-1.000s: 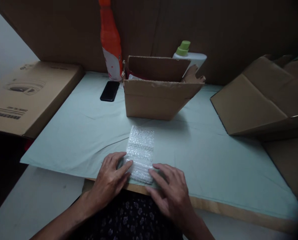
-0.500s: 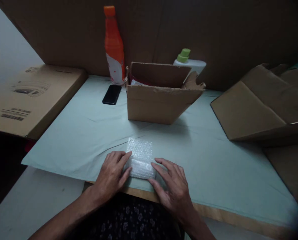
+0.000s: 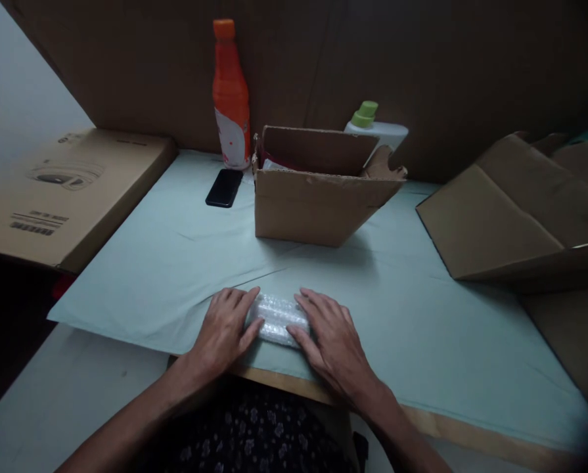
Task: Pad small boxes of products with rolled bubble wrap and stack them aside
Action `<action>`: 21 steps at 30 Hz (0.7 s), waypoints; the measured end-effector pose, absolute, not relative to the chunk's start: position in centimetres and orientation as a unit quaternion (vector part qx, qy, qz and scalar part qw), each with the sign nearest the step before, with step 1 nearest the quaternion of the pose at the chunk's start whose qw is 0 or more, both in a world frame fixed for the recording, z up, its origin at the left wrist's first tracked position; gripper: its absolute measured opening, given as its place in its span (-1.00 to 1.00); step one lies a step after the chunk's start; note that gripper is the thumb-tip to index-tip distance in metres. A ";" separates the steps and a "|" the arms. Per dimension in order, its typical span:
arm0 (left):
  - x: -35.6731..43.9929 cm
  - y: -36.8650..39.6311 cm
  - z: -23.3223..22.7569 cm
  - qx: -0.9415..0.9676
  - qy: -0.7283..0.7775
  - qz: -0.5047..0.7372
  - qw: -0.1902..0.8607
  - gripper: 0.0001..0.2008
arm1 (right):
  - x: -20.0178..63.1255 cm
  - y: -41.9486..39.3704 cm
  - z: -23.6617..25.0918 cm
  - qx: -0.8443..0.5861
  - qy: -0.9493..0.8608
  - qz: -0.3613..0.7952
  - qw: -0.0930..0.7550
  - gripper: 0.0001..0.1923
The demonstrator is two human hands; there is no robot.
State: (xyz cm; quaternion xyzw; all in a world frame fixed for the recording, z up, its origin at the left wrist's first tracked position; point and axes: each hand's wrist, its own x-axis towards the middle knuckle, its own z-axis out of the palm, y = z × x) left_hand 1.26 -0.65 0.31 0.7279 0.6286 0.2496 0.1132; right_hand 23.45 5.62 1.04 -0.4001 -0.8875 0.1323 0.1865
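Bubble wrap [image 3: 277, 318] now fully rolled between both hands, near table edge [image 3: 294, 384].

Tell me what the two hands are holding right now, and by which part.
Both hands press a small rolled bundle of clear bubble wrap on the pale green sheet: left hand at its left end, right hand at its right end, fingers flat.

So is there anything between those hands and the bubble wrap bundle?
Nothing visible. The left hand and the right hand both rest directly on the ends of the bubble wrap bundle, which lies on the pale green sheet.
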 end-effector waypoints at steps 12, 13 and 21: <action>2.1 -2.2 -0.3 0.704 0.559 0.359 0.253 -0.16 | 24.5 4.9 3.4 -0.351 -0.862 0.322 0.172 -0.40; 2.4 -2.0 0.2 0.717 0.544 0.355 0.252 -0.14 | 25.1 5.0 3.6 -0.353 -0.861 0.322 0.174 -0.33; 1.7 8.1 8.6 0.794 0.480 0.372 0.014 -0.23 | 29.5 9.3 7.2 -0.399 -0.823 0.320 0.246 -0.88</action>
